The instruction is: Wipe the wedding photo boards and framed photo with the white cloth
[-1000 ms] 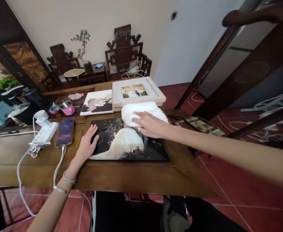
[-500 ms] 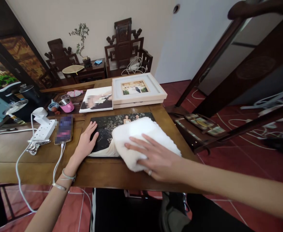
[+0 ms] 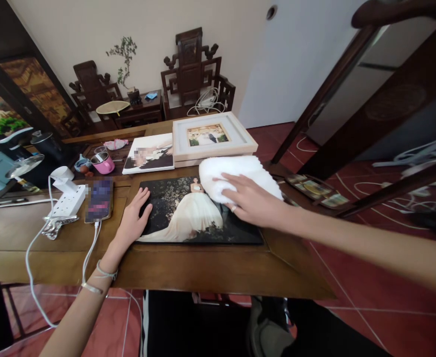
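A dark photo panel (image 3: 199,215) lies flat on the wooden table; its picture shows a figure in a long white gown. My left hand (image 3: 134,218) rests on the panel's left edge, palm down with fingers stretched out. A fluffy white cloth (image 3: 245,171) covers the panel's upper right corner and hangs past its right side. Gripping that cloth from above is my right hand (image 3: 253,201), with a ring on one finger. The part of the picture under the cloth is hidden.
Behind the panel lie a white-edged photo print (image 3: 149,153) and a pale wooden picture frame (image 3: 214,136). On the left are a phone (image 3: 98,201) on a cable, a power strip (image 3: 69,203), a pink mug (image 3: 102,162) and a black kettle (image 3: 46,148). A dark chair stands at right.
My right hand has moved the white cloth up and right across the panel, uncovering the gown and the lower right part. My left hand has stayed in place.
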`<state>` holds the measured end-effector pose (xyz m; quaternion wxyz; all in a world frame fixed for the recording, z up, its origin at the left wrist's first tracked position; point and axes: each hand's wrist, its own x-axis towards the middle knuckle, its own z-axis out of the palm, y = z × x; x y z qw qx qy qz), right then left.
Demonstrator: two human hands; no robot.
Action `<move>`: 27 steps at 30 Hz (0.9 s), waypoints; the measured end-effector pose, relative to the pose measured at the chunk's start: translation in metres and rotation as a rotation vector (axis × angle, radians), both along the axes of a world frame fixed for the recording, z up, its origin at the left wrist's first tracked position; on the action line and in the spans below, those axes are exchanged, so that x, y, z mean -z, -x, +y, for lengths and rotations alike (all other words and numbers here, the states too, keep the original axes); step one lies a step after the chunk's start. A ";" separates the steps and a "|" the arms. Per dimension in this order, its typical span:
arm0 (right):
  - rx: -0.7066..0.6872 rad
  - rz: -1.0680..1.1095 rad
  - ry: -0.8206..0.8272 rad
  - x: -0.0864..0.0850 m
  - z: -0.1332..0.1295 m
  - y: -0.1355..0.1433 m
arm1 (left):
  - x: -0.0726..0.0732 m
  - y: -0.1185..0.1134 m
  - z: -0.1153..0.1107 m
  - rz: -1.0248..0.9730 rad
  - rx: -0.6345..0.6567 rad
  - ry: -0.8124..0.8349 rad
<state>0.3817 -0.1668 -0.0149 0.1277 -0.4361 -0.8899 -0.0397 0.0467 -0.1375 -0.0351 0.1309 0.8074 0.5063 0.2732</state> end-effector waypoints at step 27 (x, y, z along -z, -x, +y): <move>0.030 0.027 -0.010 0.002 0.017 0.004 | 0.000 -0.001 -0.002 -0.036 -0.010 0.003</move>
